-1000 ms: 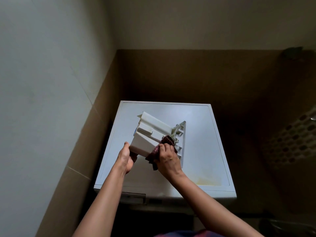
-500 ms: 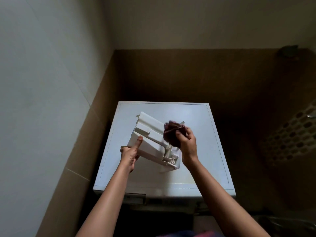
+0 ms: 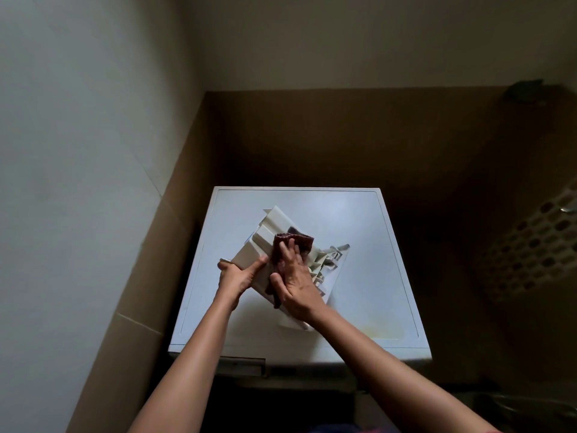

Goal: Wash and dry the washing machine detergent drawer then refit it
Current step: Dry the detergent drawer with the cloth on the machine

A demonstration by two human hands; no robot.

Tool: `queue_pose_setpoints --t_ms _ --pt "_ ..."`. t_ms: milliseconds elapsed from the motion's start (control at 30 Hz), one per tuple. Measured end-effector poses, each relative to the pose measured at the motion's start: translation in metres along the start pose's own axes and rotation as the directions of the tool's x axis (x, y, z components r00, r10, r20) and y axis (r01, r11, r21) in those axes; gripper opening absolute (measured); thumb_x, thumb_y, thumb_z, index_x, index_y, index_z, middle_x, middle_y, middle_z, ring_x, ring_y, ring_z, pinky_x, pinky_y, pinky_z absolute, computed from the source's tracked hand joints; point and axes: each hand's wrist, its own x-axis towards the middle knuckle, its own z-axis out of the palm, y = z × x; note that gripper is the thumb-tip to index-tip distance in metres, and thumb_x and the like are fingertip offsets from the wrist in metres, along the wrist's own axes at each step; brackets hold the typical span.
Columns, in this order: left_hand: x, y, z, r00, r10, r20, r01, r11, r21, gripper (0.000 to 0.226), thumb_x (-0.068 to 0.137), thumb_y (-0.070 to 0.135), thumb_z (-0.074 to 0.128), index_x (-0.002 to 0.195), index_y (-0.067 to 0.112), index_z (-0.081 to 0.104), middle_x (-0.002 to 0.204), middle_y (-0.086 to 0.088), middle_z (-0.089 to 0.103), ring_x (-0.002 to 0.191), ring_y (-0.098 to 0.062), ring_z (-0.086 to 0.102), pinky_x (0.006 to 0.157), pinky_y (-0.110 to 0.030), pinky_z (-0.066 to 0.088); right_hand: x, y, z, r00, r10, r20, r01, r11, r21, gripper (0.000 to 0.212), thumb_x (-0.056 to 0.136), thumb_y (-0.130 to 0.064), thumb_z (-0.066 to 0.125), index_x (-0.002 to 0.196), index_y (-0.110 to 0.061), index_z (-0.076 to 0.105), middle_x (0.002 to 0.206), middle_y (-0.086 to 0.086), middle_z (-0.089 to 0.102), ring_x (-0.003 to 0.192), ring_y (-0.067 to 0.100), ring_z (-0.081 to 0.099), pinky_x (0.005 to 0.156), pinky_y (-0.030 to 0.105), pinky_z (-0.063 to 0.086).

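Drawer (image 3: 254,250) is held up off the washer (image 3: 359,276) and tilted, so that one broad side faces me and the cloth (image 3: 296,240) can run along it. I judge this to be the drying step.

My left hand (image 3: 235,276) grasps the drawer's near-left corner, fingers curled round the edge and thumb laid along the face. That grip props the drawer at an angle and stops it sliding when the other hand pushes.

My right hand (image 3: 296,287) lies flat on the drawer just right of the left one, fingers straight and a little spread, thumb out to the side. It clasps nothing and only presses the dark red cloth against the plastic. The cloth shows beyond the fingertips and hangs out under the palm on the thumb side.

Ribs and clips of the drawer stick out past the right hand's outer edge. The light is poor there, and I cannot tell whether they are wet.

Below both wrists, at the washer's front, a pale slot (image 3: 242,365) may be the drawer's housing. The refit is not yet done.
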Motion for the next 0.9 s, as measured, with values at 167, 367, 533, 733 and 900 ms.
queue_pose_setpoints --t_ms 167,367,533,733,900 --pt "-0.005 -0.005 -0.001 1.0 0.006 0.004 -0.006 0.996 0.084 0.082 0.067 0.056 0.078 0.113 0.007 0.03 0.12 -0.016 0.053 0.112 -0.032 0.055 0.097 -0.043 0.047 0.032 -0.001 -0.008 0.951 0.3 -0.076 -0.303 0.953 -0.032 0.073 0.093 -0.043 0.023 0.151 -0.02 -0.014 0.158 0.0 -0.015 0.145 0.014 -0.017 0.118 0.039 -0.012" --pt "-0.01 -0.001 -0.002 1.0 0.023 0.005 -0.023 0.988 0.154 0.086 0.073 0.056 0.073 0.123 0.001 0.03 0.126 -0.017 0.052 0.117 -0.033 0.052 0.092 -0.038 0.044 0.071 -0.002 -0.025 0.831 0.542 -0.126 -0.515 0.835 0.194 0.052 0.096 -0.019 0.032 0.145 -0.005 0.028 0.155 0.017 0.021 0.143 0.028 0.017 0.118 0.039 0.011" --pt "-0.006 0.016 -0.003 0.996 0.085 0.02 -0.087 0.973 0.212 0.08 0.073 0.051 0.076 0.117 0.004 0.029 0.125 -0.018 0.053 0.114 -0.032 0.055 0.085 -0.036 0.046 0.077 -0.036 -0.029 0.94 0.278 -0.198 -0.207 0.925 0.318 0.06 0.091 0.0 0.04 0.149 -0.009 0.026 0.152 0.014 0.03 0.138 0.029 0.032 0.11 0.028 0.028" --pt "-0.004 0.025 -0.002 0.992 0.123 0.028 -0.125 0.941 0.313 0.065 0.078 0.033 0.077 0.114 0.006 0.03 0.125 -0.021 0.054 0.106 -0.035 0.057 0.071 -0.031 0.041 0.064 -0.027 -0.011 0.95 -0.286 -0.124 0.255 0.942 -0.22 0.057 0.091 -0.018 0.032 0.147 -0.009 0.032 0.157 0.01 0.019 0.147 0.023 0.009 0.12 0.036 0.008" --pt "-0.006 0.032 0.0 0.979 0.191 0.067 -0.202 0.936 0.287 0.071 0.07 0.041 0.082 0.106 0.011 0.029 0.114 -0.012 0.055 0.095 -0.025 0.053 0.071 -0.03 0.041 0.034 0.007 -0.007 0.954 -0.217 -0.207 0.17 0.96 -0.221 0.062 0.098 -0.027 0.031 0.152 -0.021 0.002 0.159 -0.002 -0.009 0.147 0.018 -0.005 0.12 0.03 0.002"
